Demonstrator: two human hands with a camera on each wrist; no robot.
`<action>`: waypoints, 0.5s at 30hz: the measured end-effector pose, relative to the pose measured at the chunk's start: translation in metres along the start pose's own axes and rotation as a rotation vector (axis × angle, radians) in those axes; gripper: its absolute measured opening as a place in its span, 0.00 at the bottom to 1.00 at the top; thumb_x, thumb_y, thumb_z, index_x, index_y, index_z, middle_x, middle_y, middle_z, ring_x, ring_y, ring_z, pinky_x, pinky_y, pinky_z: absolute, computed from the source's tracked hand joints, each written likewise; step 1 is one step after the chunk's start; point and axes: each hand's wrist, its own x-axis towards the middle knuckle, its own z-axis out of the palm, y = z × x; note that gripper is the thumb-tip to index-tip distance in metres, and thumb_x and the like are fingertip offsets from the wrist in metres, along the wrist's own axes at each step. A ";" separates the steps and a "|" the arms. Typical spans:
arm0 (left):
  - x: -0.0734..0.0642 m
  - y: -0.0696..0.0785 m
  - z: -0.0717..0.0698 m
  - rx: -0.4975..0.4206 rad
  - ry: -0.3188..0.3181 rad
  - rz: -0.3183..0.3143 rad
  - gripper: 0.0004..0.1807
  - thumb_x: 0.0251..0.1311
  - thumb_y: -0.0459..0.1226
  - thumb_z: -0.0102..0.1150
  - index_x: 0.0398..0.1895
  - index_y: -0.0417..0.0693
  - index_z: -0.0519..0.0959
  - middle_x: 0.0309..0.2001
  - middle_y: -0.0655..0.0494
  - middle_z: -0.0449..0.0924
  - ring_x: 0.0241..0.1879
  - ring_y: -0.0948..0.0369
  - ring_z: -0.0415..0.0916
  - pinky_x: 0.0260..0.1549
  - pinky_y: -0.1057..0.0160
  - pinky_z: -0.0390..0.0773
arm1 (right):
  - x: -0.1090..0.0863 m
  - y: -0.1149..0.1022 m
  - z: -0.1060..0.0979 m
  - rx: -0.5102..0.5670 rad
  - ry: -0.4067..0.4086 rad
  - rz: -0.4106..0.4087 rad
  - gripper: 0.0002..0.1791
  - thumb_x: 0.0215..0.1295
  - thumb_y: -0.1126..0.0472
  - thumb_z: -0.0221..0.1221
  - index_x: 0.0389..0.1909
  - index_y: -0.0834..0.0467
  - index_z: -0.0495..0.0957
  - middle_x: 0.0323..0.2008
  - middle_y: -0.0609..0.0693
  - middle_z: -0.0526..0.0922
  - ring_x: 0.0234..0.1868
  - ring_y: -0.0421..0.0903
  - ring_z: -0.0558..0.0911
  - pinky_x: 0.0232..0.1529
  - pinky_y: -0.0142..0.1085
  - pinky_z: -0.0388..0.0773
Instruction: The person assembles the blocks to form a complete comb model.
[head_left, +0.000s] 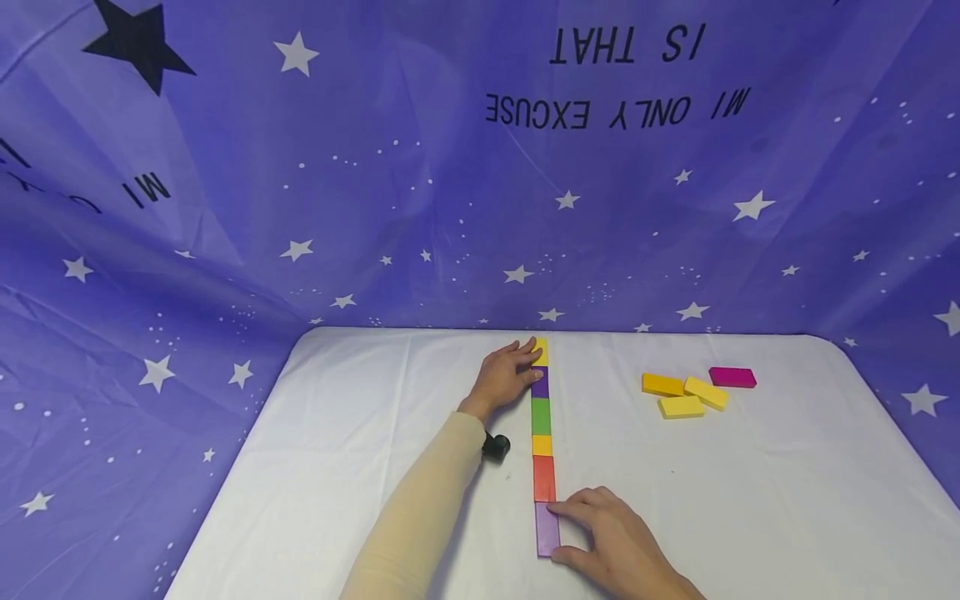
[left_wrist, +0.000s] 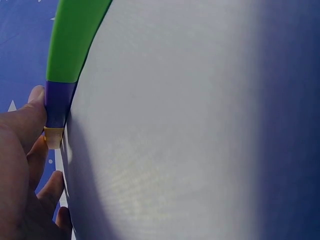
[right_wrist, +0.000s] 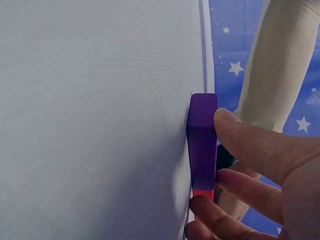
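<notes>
The right hand [head_left: 621,540] pinched the lilac block [head_left: 547,530] at the near end of the row [head_left: 541,417], while the left hand [head_left: 501,380], loosely extended, touched the far yellow block [head_left: 542,346] and purple block [head_left: 542,390], perhaps aligning it.

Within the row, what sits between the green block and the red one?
In the head view, one yellow-orange block lies between the green block and the red block.

Before me: one tabletop [head_left: 787,483], covered in white, lightly creased, far corners rounded. One purple-blue fabric hanging [head_left: 660,275], rising beyond the far, left and right edges, printed with white stars [head_left: 296,55], upside-down black lettering [head_left: 603,46] and, high beyond the far-left corner, one large black star [head_left: 142,46]. Lighting: soft, diffuse.
</notes>
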 end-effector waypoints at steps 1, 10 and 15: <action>0.000 0.000 0.000 0.000 0.001 0.001 0.25 0.69 0.45 0.61 0.67 0.52 0.75 0.73 0.59 0.65 0.74 0.51 0.59 0.73 0.51 0.56 | 0.000 0.000 0.000 0.004 0.000 0.004 0.29 0.52 0.39 0.72 0.54 0.46 0.85 0.43 0.36 0.80 0.47 0.38 0.77 0.50 0.43 0.81; 0.000 -0.002 0.002 0.001 0.017 0.011 0.25 0.68 0.45 0.61 0.67 0.51 0.76 0.73 0.59 0.66 0.74 0.51 0.60 0.73 0.51 0.56 | 0.002 -0.003 -0.001 0.036 -0.053 0.090 0.32 0.50 0.37 0.73 0.55 0.47 0.84 0.46 0.39 0.82 0.50 0.43 0.78 0.54 0.50 0.80; 0.001 -0.002 0.002 0.010 0.012 0.017 0.25 0.68 0.46 0.61 0.67 0.52 0.76 0.73 0.59 0.66 0.74 0.51 0.60 0.73 0.52 0.57 | 0.001 -0.005 -0.001 0.066 -0.058 0.137 0.33 0.48 0.37 0.74 0.54 0.48 0.84 0.47 0.41 0.83 0.52 0.46 0.79 0.56 0.53 0.78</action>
